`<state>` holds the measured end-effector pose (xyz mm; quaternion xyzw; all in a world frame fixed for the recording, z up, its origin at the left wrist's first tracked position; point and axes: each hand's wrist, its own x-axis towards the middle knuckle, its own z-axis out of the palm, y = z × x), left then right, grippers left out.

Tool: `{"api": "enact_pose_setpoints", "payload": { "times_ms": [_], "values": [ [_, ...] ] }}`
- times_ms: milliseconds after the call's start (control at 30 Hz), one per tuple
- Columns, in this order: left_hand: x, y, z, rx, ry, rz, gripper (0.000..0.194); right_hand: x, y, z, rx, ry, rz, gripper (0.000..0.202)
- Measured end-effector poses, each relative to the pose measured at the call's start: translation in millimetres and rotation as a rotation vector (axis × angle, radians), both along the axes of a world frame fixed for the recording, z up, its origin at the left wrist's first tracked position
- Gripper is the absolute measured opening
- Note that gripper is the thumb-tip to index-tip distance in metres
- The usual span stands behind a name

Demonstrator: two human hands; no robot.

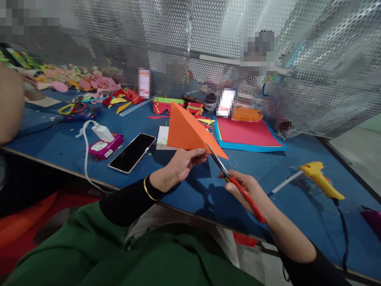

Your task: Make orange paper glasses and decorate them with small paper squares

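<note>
My left hand (186, 163) pinches the lower edge of a folded sheet of orange paper (186, 129), which stands raised above the table. In my right hand (245, 188) is a pair of scissors (248, 200) with red handles. The scissor blades point up and left, and their tips meet the paper's lower edge just right of my left fingertips. Behind the orange paper lies a white piece (162, 139) with small green bits on it, partly covered from view.
A black phone (132, 153) and a purple power adapter (106, 146) with a white plug lie left. To the right are stacked coloured sheets (250, 133) and a yellow glue gun (321, 178). Paper cutouts (98, 81) and another person's arm (10, 103) are far left. Perforated metal stands behind.
</note>
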<state>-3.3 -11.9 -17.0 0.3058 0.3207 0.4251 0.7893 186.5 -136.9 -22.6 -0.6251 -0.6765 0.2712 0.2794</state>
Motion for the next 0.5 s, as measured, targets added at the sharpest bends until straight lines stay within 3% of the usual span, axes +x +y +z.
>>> {"api": "enact_pose_setpoints", "payload": {
  "times_ms": [500],
  "values": [
    [-1.3,0.3,0.2,-0.021,0.008,-0.028,0.011,-6.1,-2.1,-1.7,-0.096,0.126,-0.035,0.061]
  ]
}}
